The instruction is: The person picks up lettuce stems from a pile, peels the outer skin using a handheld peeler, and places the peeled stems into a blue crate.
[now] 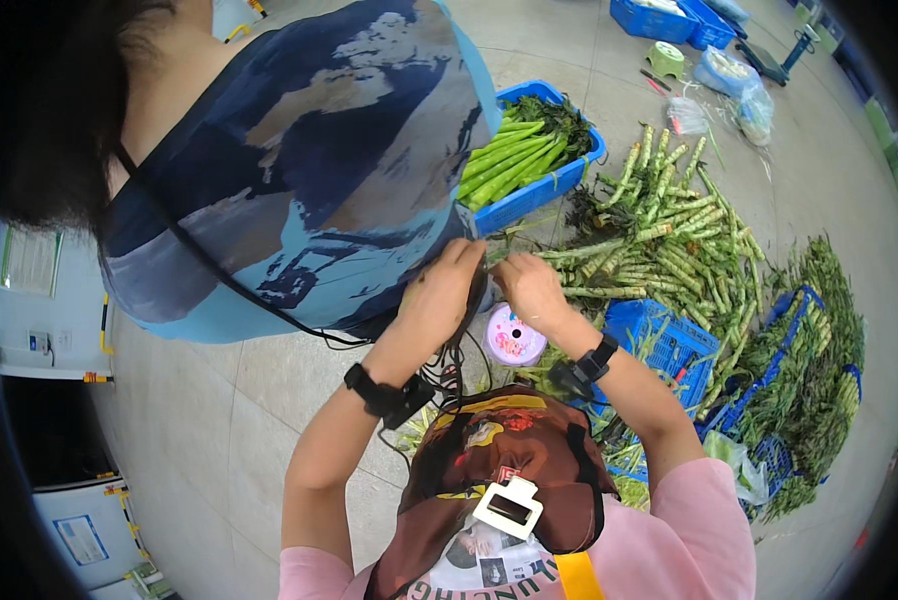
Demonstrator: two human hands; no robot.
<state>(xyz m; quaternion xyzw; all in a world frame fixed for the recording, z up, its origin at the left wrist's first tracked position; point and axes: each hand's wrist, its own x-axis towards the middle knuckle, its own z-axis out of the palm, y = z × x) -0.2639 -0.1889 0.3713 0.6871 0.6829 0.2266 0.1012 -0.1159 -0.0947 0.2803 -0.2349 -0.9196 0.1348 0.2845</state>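
Left hand: the left hand (441, 285) is curled, fingers bent in and close together, closed around the near end of a green stalk bundle (589, 250); a black wrist device (384, 393) sits below it.
Right hand: the right hand (529, 285) is just beside the left, fingers folded down onto the same bundle of stalks; how tightly they pinch cannot be told. A black wristband (594, 362) rings the wrist.
Stalks in hand: the bundle runs from the fingertips out to the right, toward the loose heap.
Just below the fingers: a round pink spool (514, 337) with a pale face lies on the floor, between the two wrists.
Beside the right wrist: a blue plastic crate (669, 345), tipped among greens.
Beyond the fingers, right: a wide pile of green stalks (679, 235) spreads over the floor.
Above the fingers: a blue crate (544, 190) holds smooth trimmed green stalks.
Left of the fingers: a co-worker in a blue patterned shirt (309, 170) bends close.
Far right corner: more blue crates (674, 20), a clear plastic bag (687, 115).
Far left: a pale rectangular paper sign (31, 262) on the wall.
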